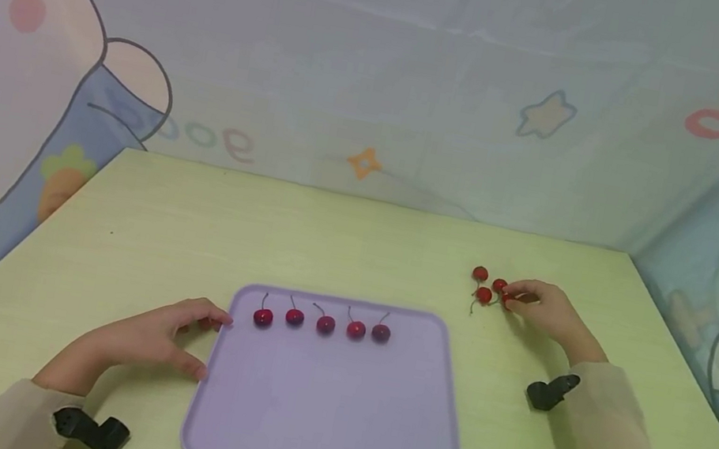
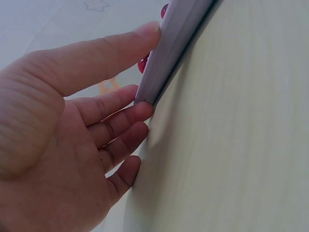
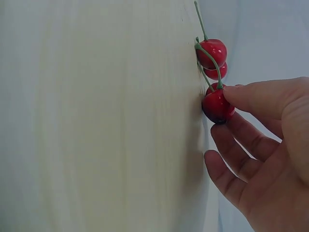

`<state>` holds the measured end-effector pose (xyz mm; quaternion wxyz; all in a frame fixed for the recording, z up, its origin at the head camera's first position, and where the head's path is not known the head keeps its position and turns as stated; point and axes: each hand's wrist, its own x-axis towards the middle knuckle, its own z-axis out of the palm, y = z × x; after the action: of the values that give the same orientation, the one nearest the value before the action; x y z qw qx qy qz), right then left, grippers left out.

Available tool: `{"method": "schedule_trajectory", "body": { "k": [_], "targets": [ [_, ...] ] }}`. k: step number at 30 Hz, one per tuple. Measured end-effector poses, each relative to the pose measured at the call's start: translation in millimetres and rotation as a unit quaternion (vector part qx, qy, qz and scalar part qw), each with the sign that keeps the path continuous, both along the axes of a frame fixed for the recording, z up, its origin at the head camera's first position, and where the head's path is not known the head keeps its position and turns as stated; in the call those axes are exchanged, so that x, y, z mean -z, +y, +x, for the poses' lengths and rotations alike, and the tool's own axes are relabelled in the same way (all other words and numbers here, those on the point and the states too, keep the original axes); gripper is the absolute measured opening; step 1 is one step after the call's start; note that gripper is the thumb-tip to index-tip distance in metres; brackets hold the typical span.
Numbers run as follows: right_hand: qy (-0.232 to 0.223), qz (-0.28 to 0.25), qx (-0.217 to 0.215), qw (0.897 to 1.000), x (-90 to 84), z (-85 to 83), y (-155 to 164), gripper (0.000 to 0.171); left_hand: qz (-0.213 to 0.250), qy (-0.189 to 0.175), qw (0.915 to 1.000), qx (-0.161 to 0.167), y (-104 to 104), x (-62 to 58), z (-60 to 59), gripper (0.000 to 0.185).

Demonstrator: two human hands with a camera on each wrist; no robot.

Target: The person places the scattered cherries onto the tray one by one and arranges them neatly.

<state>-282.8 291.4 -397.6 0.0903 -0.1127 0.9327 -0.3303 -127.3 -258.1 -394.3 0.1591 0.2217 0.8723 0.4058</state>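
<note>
Right wrist view, pinched cherry (image 3: 217, 107), stem (image 3: 218, 76) (green) arching up-left.

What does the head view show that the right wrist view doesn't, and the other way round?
Of the two, only the head view shows the purple tray, the row of five cherries on it, the left hand touching its left edge and the animal face printed on the backdrop. Only the right wrist view shows the palm side of the right hand. Both show that hand pinching a cherry beside other loose cherries on the table.
</note>
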Motion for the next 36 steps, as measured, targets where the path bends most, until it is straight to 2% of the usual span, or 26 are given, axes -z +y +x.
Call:
{"method": "schedule_trajectory", "body": {
  "k": [22,29,36],
  "targets": [
    [-0.016,0.017,-0.023,0.999,-2.3,10.3,0.8,0.034,-0.012,0.002,0.9999,-0.003,-0.4,3.1,0.0,0.065],
    [0.008,0.019,-0.035,0.999,-10.6,16.8,0.0,0.033,-0.008,-0.005,0.9999,-0.007,0.5,1.6,-0.2,0.065],
    [0.027,-0.009,-0.050,0.998,-23.4,22.9,-8.4,0.034,-0.001,-0.006,1.0000,-0.004,0.8,-0.5,0.4,0.066]
  ]
}}
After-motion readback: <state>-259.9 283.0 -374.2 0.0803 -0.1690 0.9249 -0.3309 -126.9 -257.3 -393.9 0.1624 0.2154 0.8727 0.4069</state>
